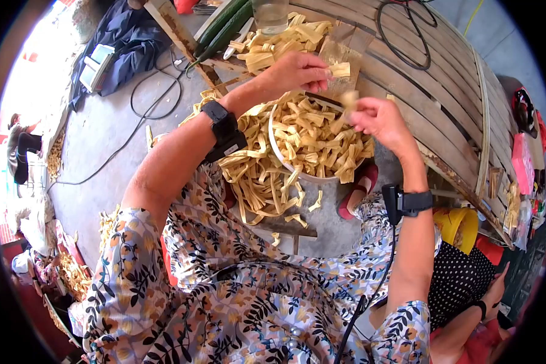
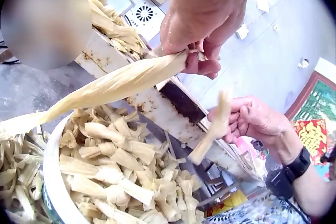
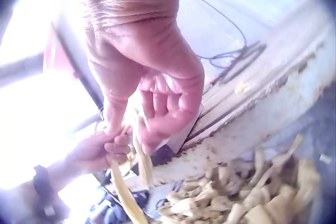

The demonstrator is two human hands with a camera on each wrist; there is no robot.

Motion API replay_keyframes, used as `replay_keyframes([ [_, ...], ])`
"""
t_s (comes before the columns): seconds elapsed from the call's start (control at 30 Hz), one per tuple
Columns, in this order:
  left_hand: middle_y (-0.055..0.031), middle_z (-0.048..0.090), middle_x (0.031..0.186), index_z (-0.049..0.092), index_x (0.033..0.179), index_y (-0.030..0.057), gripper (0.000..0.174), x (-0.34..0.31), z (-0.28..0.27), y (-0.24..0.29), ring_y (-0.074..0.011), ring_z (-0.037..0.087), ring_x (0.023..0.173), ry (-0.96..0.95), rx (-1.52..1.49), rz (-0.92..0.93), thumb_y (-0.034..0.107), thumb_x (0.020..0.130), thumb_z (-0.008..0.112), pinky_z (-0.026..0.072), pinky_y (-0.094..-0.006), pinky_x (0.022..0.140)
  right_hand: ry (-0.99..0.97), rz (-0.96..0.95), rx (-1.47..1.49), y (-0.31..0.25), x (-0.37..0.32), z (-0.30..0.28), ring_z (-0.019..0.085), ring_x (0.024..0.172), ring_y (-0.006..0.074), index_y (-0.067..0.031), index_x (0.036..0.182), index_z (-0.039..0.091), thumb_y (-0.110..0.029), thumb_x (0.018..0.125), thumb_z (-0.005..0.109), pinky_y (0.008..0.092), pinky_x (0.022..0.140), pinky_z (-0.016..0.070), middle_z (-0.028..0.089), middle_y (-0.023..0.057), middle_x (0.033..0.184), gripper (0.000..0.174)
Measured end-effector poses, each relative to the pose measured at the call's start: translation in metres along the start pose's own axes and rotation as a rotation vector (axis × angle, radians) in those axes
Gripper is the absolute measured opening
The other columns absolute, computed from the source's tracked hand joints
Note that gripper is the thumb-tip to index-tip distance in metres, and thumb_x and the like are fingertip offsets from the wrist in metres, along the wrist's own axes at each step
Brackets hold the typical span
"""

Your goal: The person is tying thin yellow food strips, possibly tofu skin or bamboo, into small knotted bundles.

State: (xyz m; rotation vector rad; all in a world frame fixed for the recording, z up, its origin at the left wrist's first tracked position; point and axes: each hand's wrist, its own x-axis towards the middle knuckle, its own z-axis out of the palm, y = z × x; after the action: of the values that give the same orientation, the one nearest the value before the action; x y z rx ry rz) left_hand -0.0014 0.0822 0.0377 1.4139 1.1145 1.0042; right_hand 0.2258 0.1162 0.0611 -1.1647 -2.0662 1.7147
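My left hand (image 1: 297,73) is over the table edge, pinching one end of a long pale yellow strip (image 2: 121,82), which trails away from the fingertips in the left wrist view. To its right, my right hand (image 1: 379,124) holds a short knotted yellow piece (image 2: 212,132) between thumb and fingers; it is blurred in the head view. Beneath both hands stands a white-rimmed tub (image 2: 52,166) heaped with knotted pieces (image 1: 321,133). Loose long strips (image 1: 255,188) hang beside the tub on its left.
A slatted wooden table (image 1: 431,103) with a rusty edge lies ahead. On it are a pile of yellow strips (image 1: 285,45), a glass (image 1: 270,15), green cucumbers (image 1: 224,30) and a black cable (image 1: 406,36). Another person's arm (image 1: 467,327) and a yellow bucket (image 1: 458,227) are at right.
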Motion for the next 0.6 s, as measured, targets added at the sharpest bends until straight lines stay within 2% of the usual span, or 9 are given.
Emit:
replay_keyframes([
  [0.1,-0.0005,0.059,0.073,0.059,0.086,0.0010,0.018,-0.007,0.013,-0.003,-0.0051,0.052,0.063,-0.043,0.043,-0.013,0.018,0.087,0.051,0.0435,-0.0181,0.058,0.222,-0.144,-0.253,0.014,-0.002,-0.002,0.054,0.062,0.0076,0.0001,0.096,0.059,-0.015,0.076,0.066,0.0195,0.055,0.0435,0.061,0.0030,0.074,0.026],
  [0.13,-0.0014,0.060,0.074,0.058,0.090,-0.0003,0.019,-0.009,0.018,0.004,-0.0060,0.053,0.064,-0.054,0.133,-0.028,0.017,0.086,0.052,0.0450,-0.0195,0.060,0.244,-0.098,-0.008,-0.002,-0.005,0.003,0.054,0.061,0.0069,-0.0014,0.095,0.060,-0.009,0.077,0.063,0.0189,0.053,0.0433,0.060,0.0018,0.074,0.020],
  [0.23,-0.0037,0.061,0.073,0.060,0.089,-0.0015,0.016,-0.012,0.033,0.000,-0.0076,0.056,0.063,-0.100,0.022,0.008,0.013,0.084,0.054,0.0476,-0.0200,0.059,0.188,-0.188,0.191,-0.006,0.003,0.012,0.055,0.061,0.0060,-0.0015,0.093,0.061,-0.004,0.078,0.060,0.0184,0.052,0.0432,0.060,0.0008,0.074,0.016],
  [0.27,-0.0041,0.061,0.072,0.059,0.091,-0.0013,0.017,-0.015,0.034,0.001,-0.0086,0.057,0.064,-0.114,-0.011,0.003,0.014,0.085,0.054,0.0477,-0.0202,0.061,0.204,-0.225,0.184,-0.001,0.006,0.013,0.055,0.061,0.0053,-0.0017,0.092,0.061,0.001,0.078,0.056,0.0177,0.052,0.0434,0.060,0.0008,0.075,0.016],
  [0.4,-0.0033,0.060,0.071,0.058,0.090,-0.0007,0.018,-0.025,0.013,0.003,-0.0092,0.056,0.063,-0.205,0.011,0.074,0.017,0.086,0.053,0.0467,-0.0208,0.060,0.222,-0.364,0.107,0.004,0.004,0.004,0.057,0.065,0.0064,-0.0012,0.095,0.061,0.004,0.077,0.052,0.0179,0.058,0.0452,0.061,0.0015,0.078,0.021],
  [0.5,0.0021,0.056,0.067,0.058,0.091,0.0007,0.019,-0.029,0.010,-0.007,-0.0039,0.049,0.056,-0.121,-0.032,-0.083,0.017,0.087,0.051,0.0401,-0.0174,0.051,0.246,-0.405,0.044,0.003,-0.001,0.003,0.058,0.073,0.0088,-0.0011,0.096,0.061,0.004,0.077,0.050,0.0199,0.067,0.0462,0.063,0.0018,0.082,0.023],
  [0.57,0.0024,0.055,0.064,0.060,0.088,0.0025,0.014,-0.030,0.016,-0.003,-0.0033,0.047,0.053,0.007,0.170,0.042,0.015,0.084,0.055,0.0381,-0.0185,0.047,0.303,-0.486,-0.035,-0.005,-0.005,-0.002,0.058,0.079,0.0102,-0.0011,0.097,0.061,0.005,0.078,0.048,0.0217,0.072,0.0459,0.063,0.0020,0.084,0.023],
  [0.6,0.0020,0.055,0.063,0.060,0.088,0.0030,0.013,-0.030,0.021,0.000,-0.0033,0.047,0.053,0.083,0.303,0.118,0.014,0.083,0.056,0.0382,-0.0191,0.046,0.344,-0.497,-0.067,-0.010,-0.008,-0.010,0.057,0.085,0.0107,-0.0019,0.096,0.061,0.000,0.081,0.049,0.0230,0.076,0.0448,0.064,0.0029,0.087,0.019],
])
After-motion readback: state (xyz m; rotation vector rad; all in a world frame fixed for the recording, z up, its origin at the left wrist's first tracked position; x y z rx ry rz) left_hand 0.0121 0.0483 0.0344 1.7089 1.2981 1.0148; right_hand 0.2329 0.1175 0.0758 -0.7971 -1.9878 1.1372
